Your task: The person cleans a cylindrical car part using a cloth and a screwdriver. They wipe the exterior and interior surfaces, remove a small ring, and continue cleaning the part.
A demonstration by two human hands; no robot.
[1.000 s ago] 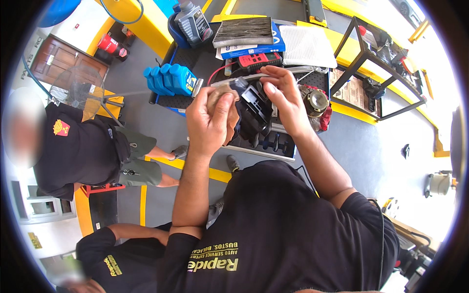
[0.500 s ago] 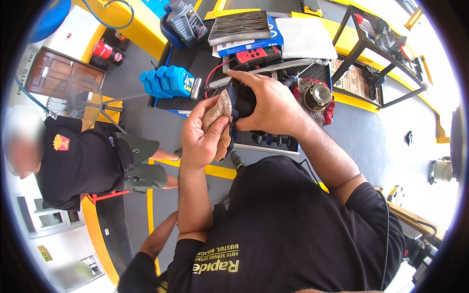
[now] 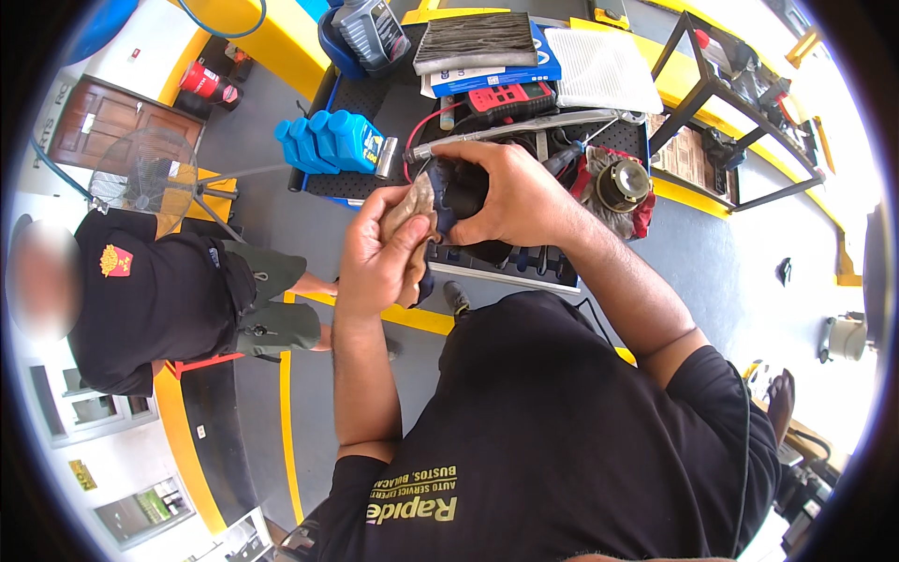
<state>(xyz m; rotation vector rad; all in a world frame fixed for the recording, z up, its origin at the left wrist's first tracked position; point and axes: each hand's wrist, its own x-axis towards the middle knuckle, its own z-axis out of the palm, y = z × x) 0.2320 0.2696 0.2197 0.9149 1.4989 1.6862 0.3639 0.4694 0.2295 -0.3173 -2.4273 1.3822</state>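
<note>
My left hand [image 3: 375, 258] is closed on a brown, stained rag [image 3: 410, 208], with the thumb pressed over its folds. My right hand [image 3: 520, 197] wraps round a black cylindrical part [image 3: 463, 192], thumb below and fingers above. The rag lies against the left side of that part, and a dark cloth-like edge shows between them. Much of the part is hidden by my fingers, so its exact kind is unclear. Both hands are above the near edge of a black tool cart [image 3: 403, 117]. Just beyond them lies a long chrome wrench [image 3: 524, 129].
On the cart are blue bottles [image 3: 337, 140], a grey bottle [image 3: 370, 37], a dirty pleated filter [image 3: 476, 42], a white filter [image 3: 599, 70], a red tester [image 3: 506, 99] and a round metal part [image 3: 623, 184] on a red rag. A person [image 3: 169, 290] stands at left; a black metal rack [image 3: 702, 103] is at right.
The rag and my left hand have shifted slightly left against the black part. Another person's arm at the lower left has gone from view. The cart appears a little farther right.
</note>
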